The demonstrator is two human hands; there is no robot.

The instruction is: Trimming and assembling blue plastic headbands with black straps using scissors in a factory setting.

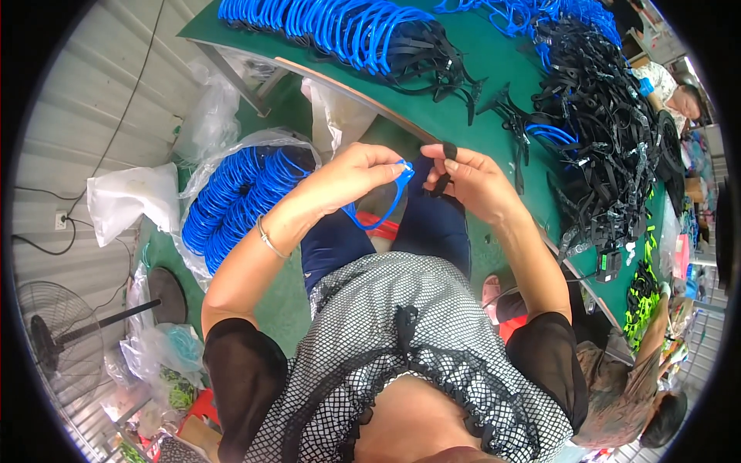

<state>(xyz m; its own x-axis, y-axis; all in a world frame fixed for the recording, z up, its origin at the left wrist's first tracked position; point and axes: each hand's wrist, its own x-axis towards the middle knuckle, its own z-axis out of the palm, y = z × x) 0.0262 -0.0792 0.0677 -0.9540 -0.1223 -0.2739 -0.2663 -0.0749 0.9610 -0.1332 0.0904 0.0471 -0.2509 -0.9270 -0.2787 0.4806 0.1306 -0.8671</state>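
I see the left hand (353, 171) pinch a thin blue plastic loop (404, 180). Whether the curled right hand (480, 185) grips, I cannot tell.

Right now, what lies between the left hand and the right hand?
In the head view, only the end of the blue loop, pinched in the left hand, juts toward the right hand; dark trousers show behind the gap.

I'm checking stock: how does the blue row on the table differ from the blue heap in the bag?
The blue row lies on the green table; the blue heap sits in a clear bag. The row is long, with black straps alongside; the heap is rounded. Both are glossy blue loops.
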